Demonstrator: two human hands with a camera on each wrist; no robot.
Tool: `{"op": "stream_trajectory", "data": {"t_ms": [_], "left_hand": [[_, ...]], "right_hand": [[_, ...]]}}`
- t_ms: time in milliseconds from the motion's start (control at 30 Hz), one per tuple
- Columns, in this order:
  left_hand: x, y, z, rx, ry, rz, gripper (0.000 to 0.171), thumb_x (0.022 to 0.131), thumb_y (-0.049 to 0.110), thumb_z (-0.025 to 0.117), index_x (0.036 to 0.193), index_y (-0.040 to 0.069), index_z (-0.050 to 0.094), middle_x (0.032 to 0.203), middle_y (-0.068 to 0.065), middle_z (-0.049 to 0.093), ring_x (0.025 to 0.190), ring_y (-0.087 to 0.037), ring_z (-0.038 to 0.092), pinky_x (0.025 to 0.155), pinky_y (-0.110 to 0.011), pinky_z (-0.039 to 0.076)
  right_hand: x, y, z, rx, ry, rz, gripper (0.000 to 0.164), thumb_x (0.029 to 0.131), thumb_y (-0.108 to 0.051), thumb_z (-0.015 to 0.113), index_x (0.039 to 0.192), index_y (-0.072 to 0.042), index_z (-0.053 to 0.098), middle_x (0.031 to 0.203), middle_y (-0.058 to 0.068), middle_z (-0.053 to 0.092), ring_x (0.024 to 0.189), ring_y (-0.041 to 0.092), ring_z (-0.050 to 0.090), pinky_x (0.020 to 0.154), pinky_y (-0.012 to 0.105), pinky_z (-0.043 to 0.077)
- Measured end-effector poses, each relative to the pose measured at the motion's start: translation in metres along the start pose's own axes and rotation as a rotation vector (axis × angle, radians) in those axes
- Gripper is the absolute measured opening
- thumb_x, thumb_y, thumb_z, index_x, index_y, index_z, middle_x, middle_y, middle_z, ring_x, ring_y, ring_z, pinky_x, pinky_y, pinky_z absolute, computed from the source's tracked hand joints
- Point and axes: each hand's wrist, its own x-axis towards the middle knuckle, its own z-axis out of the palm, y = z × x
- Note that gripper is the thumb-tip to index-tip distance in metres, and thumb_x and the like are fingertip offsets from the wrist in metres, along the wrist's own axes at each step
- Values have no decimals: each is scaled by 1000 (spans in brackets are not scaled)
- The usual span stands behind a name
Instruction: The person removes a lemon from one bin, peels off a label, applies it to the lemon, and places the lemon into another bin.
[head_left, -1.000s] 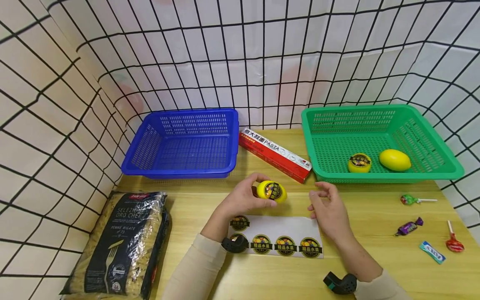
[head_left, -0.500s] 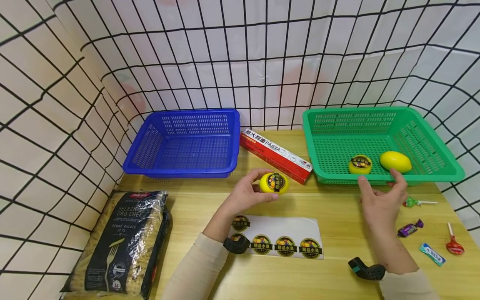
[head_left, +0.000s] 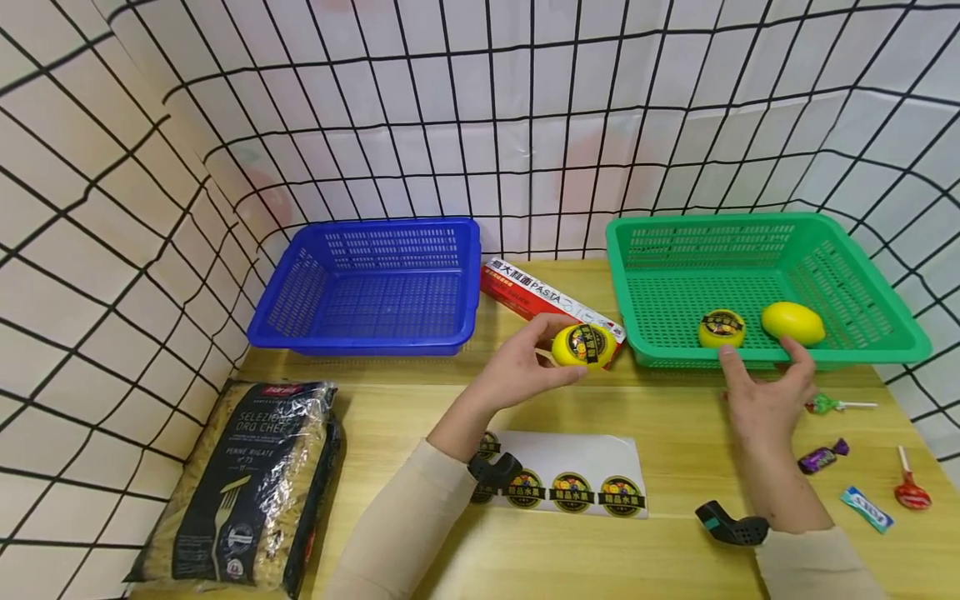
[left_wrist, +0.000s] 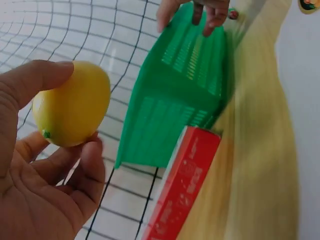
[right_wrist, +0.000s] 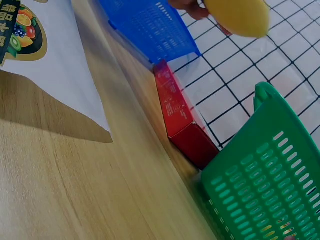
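Note:
A yellow lemon (head_left: 583,345) with a round black-and-gold fruit label is pinched between the thumb and fingers of my left hand (head_left: 525,367). It is held up in front of the pasta box; its unlabelled side and green tip show in the left wrist view. My right hand (head_left: 768,408) grips the near rim of the green basket (head_left: 892,342), thumb and forefinger over the edge. Inside that basket lie a labelled lemon (head_left: 722,330) and a plain lemon (head_left: 792,322). A sticker sheet (head_left: 570,454) lies below, partly covered by the left wrist's camera.
A blue basket (head_left: 363,343) stands at the back left, with a red-and-white pasta box (head_left: 517,292) between the baskets. A bag of penne (head_left: 240,492) lies at left. Lollipops (head_left: 911,493) and wrapped sweets (head_left: 822,457) are scattered at right. Black wire mesh (head_left: 529,150) encloses the table.
The right hand has moved right from beside the sticker sheet to the green basket's near rim. My left hand has carried the labelled lemon right and slightly farther back.

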Motion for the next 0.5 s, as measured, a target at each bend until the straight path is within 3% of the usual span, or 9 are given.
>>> {"op": "stream_trajectory", "data": {"t_ms": [200,400,500], "left_hand": [[30,8,12,80,13,22,61,84,24,86,137,15,56,119,-3,66,99,-11,63,81,-20,57],[56,14,26,106,2,8,61,85,25,85,137,16,56,131,1,61,105,-8,64,82,-16,57],[69,18,31,149,-15,27,61,86,27,84,138,16,56,132,2,61,109,-8,62,85,-18,58]], "right_hand": [[3,3,4,50,13,12,74,91,-50,71,150,-47,26,145,0,20,103,11,39,94,27,37],[4,5,5,101,21,-4,73,91,-48,72,149,-47,28,141,-3,21,126,23,32,101,30,33],[4,6,6,104,31,-19,72,91,-47,72,149,-46,29,138,-2,23,124,23,32,99,28,33]]}}
